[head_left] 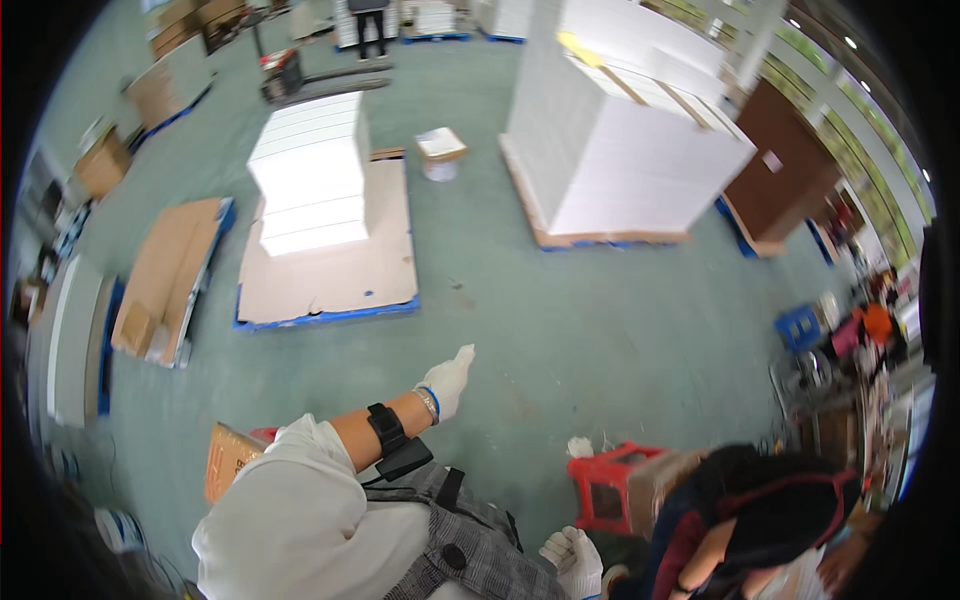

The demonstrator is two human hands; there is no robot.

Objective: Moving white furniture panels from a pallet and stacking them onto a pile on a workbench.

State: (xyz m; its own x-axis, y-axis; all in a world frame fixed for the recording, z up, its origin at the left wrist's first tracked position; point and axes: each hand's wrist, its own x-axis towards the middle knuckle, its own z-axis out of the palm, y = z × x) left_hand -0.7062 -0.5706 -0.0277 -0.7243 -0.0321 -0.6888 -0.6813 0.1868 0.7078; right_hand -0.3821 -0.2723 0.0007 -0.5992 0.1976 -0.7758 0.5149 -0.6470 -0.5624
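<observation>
My left hand (449,384), in a white glove, reaches out over the green floor with its fingers stretched forward and nothing seen in it. A bracelet and a black strap with a small dark box (404,459) sit on that forearm. Low in the view, my right hand (574,560), also in a white glove, hangs beside my grey checked apron (470,540). Its fingers are curled in, and I see nothing in them. To the right of that hand stands a red plastic stool (603,490), apart from it.
Ahead stand a pallet (330,290) with a stack of white blocks (310,180), a bucket (440,160) and a large white stack (640,150). A pallet jack (285,78) is farther back. A co-worker (770,510) bends over at lower right. A cardboard box (228,462) is at left.
</observation>
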